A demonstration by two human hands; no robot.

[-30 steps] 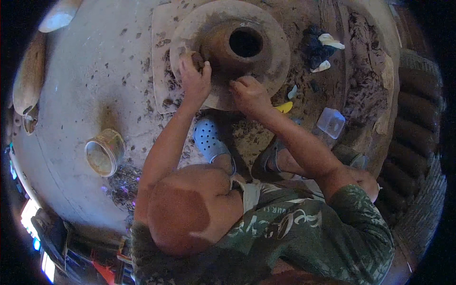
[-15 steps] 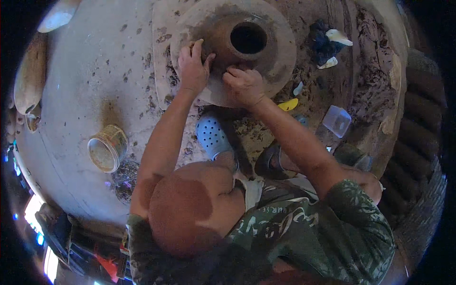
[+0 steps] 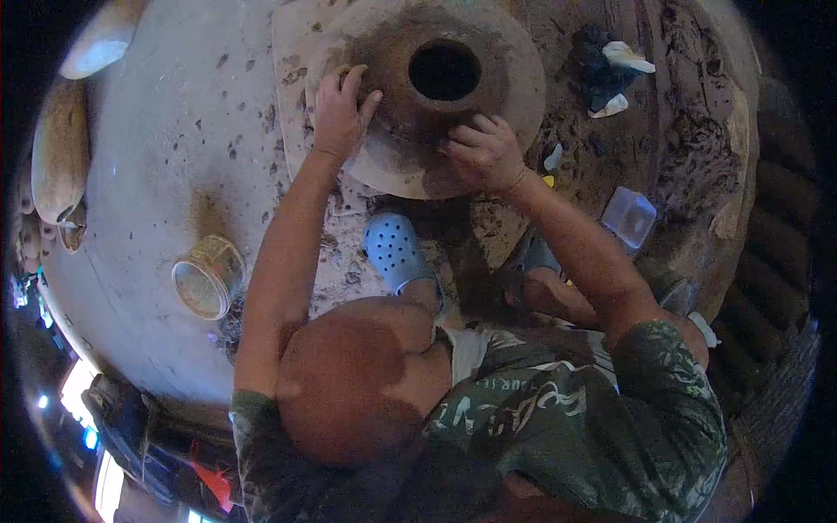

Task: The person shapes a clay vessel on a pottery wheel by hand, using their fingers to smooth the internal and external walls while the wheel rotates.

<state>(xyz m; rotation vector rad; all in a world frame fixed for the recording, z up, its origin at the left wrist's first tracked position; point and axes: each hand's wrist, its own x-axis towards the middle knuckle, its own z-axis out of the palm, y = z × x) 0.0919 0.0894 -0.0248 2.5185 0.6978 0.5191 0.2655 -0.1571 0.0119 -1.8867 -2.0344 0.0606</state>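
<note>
A brown clay vessel [image 3: 414, 122] with a round, dark mouth stands on a broad round disc [image 3: 514, 78]. At its left side, the bent fingers of my left hand [image 3: 342, 118] rest on the clay with thumb and fingers apart. My right hand [image 3: 488, 152] is at the lower right of the vessel, fingers curled in toward its surface; whatever is between those fingertips is hidden. Below the disc is a light blue perforated clog [image 3: 391, 244] on my left foot.
A stained bucket [image 3: 205, 277] stands at left, long clay-coloured vessels [image 3: 57, 152] along the left edge. To the right lie dark lumps with pale scraps [image 3: 623, 57], a small pale piece [image 3: 554, 157], a yellow piece [image 3: 547, 180] and a clear plastic container [image 3: 629, 218].
My right hand has shifted to the right, round the vessel's lower side. My left hand has moved up and slightly left, its thumb now farther from the index finger.
</note>
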